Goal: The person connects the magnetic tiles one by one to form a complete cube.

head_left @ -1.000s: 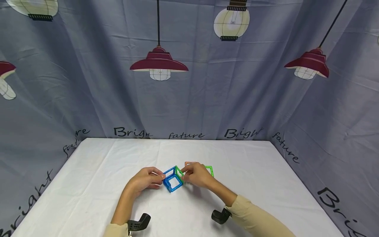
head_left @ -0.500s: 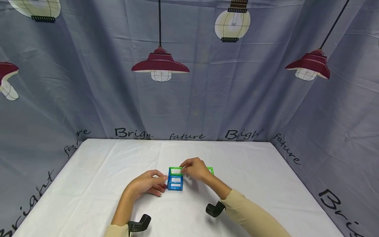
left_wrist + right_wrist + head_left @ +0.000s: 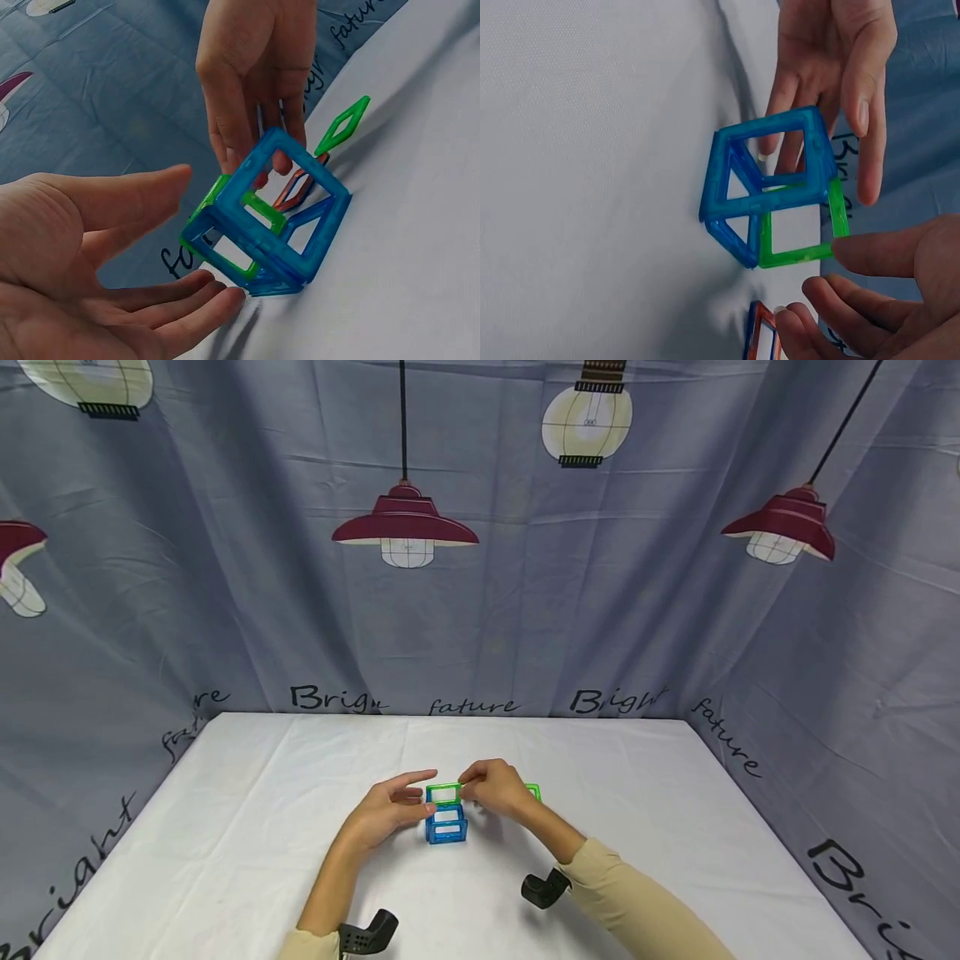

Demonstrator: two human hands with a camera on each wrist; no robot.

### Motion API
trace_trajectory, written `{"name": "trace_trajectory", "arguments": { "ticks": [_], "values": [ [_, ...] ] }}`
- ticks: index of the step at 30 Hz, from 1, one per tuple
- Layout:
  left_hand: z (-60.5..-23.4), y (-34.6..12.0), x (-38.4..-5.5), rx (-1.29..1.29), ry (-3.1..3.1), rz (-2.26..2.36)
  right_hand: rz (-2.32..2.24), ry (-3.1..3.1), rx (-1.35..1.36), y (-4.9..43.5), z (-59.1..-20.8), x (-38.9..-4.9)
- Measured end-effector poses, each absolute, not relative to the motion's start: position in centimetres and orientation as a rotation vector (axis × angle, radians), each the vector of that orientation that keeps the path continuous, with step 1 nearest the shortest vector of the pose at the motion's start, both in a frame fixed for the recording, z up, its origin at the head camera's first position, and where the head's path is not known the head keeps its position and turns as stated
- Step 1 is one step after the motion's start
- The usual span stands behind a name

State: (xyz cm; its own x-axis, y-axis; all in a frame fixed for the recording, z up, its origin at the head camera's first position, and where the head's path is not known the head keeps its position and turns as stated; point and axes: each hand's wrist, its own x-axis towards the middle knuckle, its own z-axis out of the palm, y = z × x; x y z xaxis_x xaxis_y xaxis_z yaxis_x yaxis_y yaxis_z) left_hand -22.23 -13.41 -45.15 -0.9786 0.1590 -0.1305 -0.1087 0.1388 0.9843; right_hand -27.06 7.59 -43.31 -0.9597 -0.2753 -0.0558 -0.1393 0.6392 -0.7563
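Note:
A cube-like build of blue magnetic tiles (image 3: 446, 838) stands on the white table, with a green magnetic tile (image 3: 799, 258) joined at its far side. The tiles are square open frames. My right hand (image 3: 495, 789) pinches the green tile near its right corner; in the right wrist view the thumb lies on that corner. On the other side my left hand (image 3: 386, 810) spreads its thumb and fingers around the build's left side. The left fingers (image 3: 217, 300) come close to the lower blue edge, and whether they touch it I cannot tell.
Behind the right hand lie a loose green tile (image 3: 328, 142) and an orange tile (image 3: 306, 196), mostly hidden in the head view. A white cloth covers the table (image 3: 225, 827). Grey-blue curtains (image 3: 480, 610) printed with lamps enclose the back and sides.
The build has turned so its green tile now faces the far side. My left hand has let go of the blue side, shifted right and spread its fingers. The right hand stays at the green tile.

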Motion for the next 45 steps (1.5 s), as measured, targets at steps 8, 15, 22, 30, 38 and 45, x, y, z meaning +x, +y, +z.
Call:
{"name": "trace_trajectory", "arguments": {
  "ticks": [8, 15, 22, 30, 38, 45],
  "values": [
    [-45.2, -12.7, -22.4, 0.048, 2.213, 1.922, -1.232, 2.749, -0.249, 9.1, -42.9, -27.6],
    [-45.7, -12.8, -22.6, 0.083, 2.207, 1.881, -1.188, 2.847, -0.169, 11.5, -43.0, -28.6],
    [-45.9, -13.3, -22.6, 0.117, 2.2, 1.865, -1.141, 2.893, -0.179, 12.7, -43.2, -29.4],
    [-46.0, -13.6, -22.7, 0.142, 2.179, 1.872, -0.968, 2.923, -0.22, 12.4, -44.8, -30.2],
    [-46.3, -13.6, -22.9, 0.137, 2.186, 1.861, -0.924, 2.902, -0.27, 12.2, -45.7, -30.1],
    [-46.6, -13.7, -23.0, 0.177, 2.172, 1.849, -0.885, 2.93, -0.315, 12.3, -46.1, -29.9]
  ]
}}
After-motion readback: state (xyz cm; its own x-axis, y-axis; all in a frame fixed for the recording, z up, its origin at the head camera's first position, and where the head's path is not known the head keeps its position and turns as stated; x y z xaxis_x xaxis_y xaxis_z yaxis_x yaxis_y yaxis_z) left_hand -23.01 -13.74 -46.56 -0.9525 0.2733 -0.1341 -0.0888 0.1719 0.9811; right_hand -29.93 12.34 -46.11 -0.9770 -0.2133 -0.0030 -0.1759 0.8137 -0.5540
